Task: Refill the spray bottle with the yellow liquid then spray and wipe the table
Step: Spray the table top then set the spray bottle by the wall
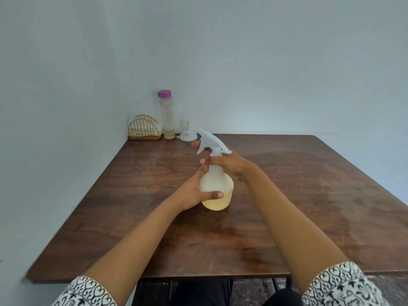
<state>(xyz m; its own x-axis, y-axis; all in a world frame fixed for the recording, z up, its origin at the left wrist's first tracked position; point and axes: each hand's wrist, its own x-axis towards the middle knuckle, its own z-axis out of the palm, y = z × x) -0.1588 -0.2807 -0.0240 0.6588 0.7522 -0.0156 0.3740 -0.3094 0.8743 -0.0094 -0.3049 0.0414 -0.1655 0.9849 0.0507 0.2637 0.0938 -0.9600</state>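
Observation:
A translucent spray bottle (pixel 217 195) with pale yellow liquid in its lower part stands upright in the middle of the brown wooden table (pixel 309 195). My left hand (pixel 194 193) wraps around the bottle's round body, thumb across the front. My right hand (pixel 227 164) grips the neck just under the white trigger head (pixel 212 142), whose nozzle points away to the far left. A tall clear bottle (pixel 168 115) with a purple cap stands at the far left corner, a little yellow liquid at its bottom.
A small white funnel (pixel 186 135) lies next to the tall bottle. A gold wire napkin holder (pixel 144 129) with pale napkins sits in the corner against the wall. Walls close the table's far and left sides. Patterned sleeves show at the bottom.

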